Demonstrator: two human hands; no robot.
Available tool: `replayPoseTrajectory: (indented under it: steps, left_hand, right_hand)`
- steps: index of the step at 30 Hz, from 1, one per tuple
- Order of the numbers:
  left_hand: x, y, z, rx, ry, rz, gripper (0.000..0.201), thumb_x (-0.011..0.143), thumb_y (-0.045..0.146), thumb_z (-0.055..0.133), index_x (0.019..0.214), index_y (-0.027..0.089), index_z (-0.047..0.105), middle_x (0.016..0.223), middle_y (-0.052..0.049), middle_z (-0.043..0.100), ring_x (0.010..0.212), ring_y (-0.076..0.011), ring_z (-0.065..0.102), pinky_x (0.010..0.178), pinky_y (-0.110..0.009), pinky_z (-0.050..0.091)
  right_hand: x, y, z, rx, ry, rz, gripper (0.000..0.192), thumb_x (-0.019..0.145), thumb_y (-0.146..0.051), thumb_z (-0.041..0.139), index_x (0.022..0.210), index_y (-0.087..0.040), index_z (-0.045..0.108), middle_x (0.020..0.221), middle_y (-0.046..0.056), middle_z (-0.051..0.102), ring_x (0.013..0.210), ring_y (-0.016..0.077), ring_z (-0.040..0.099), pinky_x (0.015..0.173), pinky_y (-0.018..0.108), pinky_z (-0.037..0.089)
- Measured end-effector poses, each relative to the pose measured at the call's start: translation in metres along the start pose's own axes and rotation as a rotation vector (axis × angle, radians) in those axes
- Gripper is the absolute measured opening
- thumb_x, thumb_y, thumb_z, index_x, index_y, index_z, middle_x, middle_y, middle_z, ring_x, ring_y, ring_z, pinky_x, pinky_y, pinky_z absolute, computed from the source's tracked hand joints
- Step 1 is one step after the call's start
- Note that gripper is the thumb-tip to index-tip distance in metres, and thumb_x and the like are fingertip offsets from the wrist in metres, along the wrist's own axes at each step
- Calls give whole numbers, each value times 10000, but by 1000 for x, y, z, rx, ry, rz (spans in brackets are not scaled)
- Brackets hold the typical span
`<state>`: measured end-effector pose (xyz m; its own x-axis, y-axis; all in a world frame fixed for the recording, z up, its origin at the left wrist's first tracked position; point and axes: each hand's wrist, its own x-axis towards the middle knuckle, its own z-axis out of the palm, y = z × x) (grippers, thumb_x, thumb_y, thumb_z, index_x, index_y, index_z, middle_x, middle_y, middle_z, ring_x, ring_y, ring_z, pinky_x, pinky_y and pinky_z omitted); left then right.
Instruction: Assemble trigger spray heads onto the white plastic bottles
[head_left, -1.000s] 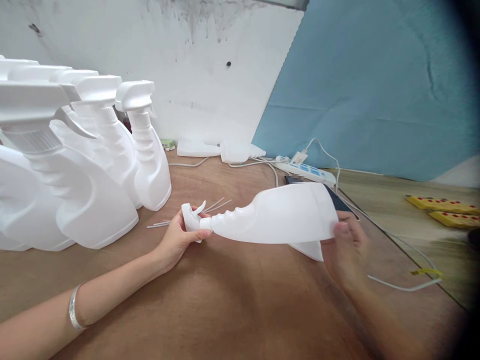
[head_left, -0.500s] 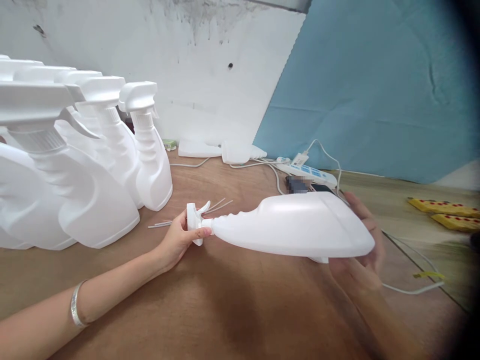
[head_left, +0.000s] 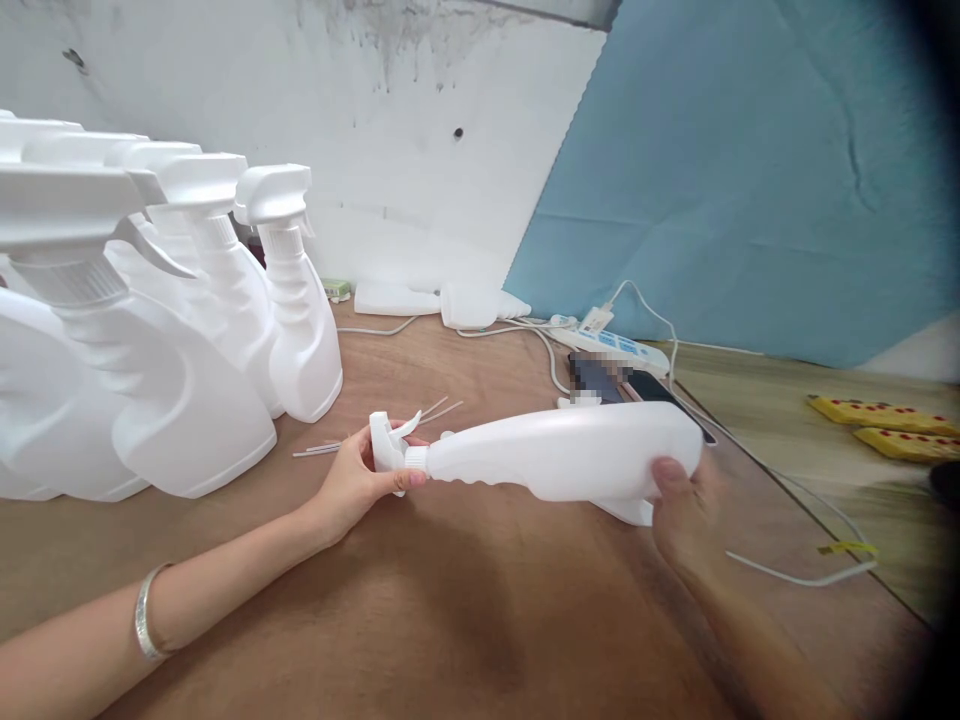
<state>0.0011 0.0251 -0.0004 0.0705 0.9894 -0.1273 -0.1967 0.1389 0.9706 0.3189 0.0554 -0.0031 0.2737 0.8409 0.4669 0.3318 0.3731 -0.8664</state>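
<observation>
Two hands on one white spray bottle [head_left: 562, 455], held sideways just above the counter [head_left: 450, 600].

Head view:
- Left hand [head_left: 352, 480]: grip closed on the trigger sprayer head [head_left: 390, 455] at the bottle's neck, thumb and fingers pinched round the collar. Silver bangle [head_left: 146, 625] on that wrist.
- Right hand [head_left: 686, 500]: grip closed on the bottle's base end, thumb on top; hand is blurred, finger detail not clear.
- Sprayer head sits against the neck, looks roughly in line w/ the body. Can't tell if threads are fully seated; no gap shows at the collar.
- Row of finished bottles [head_left: 187, 350] stands upright at left, each w/ a sprayer head fitted, touching or nearly so.
- Few thin dip tubes [head_left: 375, 430] lie loose on the counter behind the left hand.
- Another white piece [head_left: 622, 510] lies under the held bottle, mostly hidden.
- Far side: bottle lying flat [head_left: 480, 305] by the wall, power strip [head_left: 615, 345] w/ cables, dark phone [head_left: 660, 390].

Progress, my read: several units done and lined up; this one capped or near capped, not yet stood w/ the row. Loose tubes suggest more units remain.
</observation>
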Motion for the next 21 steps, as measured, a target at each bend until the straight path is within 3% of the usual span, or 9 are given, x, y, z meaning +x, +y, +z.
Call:
replayPoseTrajectory:
  steps: [6, 10, 13, 16, 21]
  left_hand:
    - [-7, 2, 3, 133, 59, 170, 447, 544, 224, 782, 918, 186, 540, 911, -61, 674, 827, -206, 612, 727, -295, 473]
    - [-9, -3, 4, 232, 71, 297, 393, 587, 242, 757, 910, 174, 543, 931, -75, 655, 848, -203, 596, 753, -300, 457]
    - [-9, -2, 5, 203, 79, 247, 425, 571, 250, 761, 913, 169, 522, 926, -62, 657, 839, -194, 599, 751, -297, 458]
    - [-7, 2, 5, 131, 100, 136, 479, 557, 279, 764, 934, 169, 490, 934, -49, 657, 833, -191, 604, 717, -285, 469]
    - [-1, -2, 1, -16, 102, 18, 502, 569, 304, 768, 970, 159, 504, 978, -44, 638, 848, -167, 588, 708, -244, 457]
  right_hand:
    - [3, -9, 4, -92, -111, 144, 350, 745, -500, 563, 950, -217, 599, 767, 4, 618, 615, 153, 550, 458, 227, 417]
    - [5, -15, 9, -151, -167, 232, 377, 748, -517, 554, 988, -226, 575, 822, 11, 614, 618, 141, 540, 461, 216, 412]
    - [5, -21, 13, -120, -100, 205, 412, 791, -534, 478, 1098, -266, 533, 1010, 31, 594, 781, 179, 570, 523, 243, 441]
    - [2, -33, 15, 61, -102, 151, 424, 824, -509, 408, 1205, -329, 457, 1207, 31, 513, 1017, 234, 530, 615, 306, 483]
    - [1, -45, 9, 336, -385, 101, 601, 667, -435, 589, 1239, -312, 449, 1259, 46, 467, 967, 286, 565, 666, 419, 518]
